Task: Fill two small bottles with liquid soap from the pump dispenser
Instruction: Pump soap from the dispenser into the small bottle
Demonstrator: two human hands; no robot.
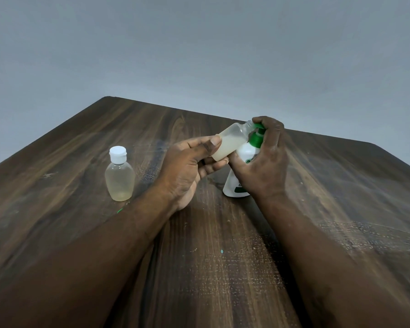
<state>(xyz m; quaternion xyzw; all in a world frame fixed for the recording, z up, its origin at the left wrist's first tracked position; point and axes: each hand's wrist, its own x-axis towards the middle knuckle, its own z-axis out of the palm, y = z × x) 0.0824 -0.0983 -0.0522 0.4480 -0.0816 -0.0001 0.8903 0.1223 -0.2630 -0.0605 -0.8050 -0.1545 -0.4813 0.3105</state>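
Both forearms extend forward, left grip [194,162] pinching, right grip [263,159] curled over.

Tally: 2 small bottles, namely one capped bottle [120,178] and one uncapped bottle [230,144]; 1 pump dispenser [246,151]; 1 white cap [118,153]; 2 hands, the left hand [187,169] and the right hand [263,166]; 1 wooden table [223,256].

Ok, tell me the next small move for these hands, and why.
Probably press the green pump head of the white plastic dispenser down with the right hand, which wraps over it. The left hand holds the uncapped translucent small bottle tilted, neck at the spout, only partly filled.
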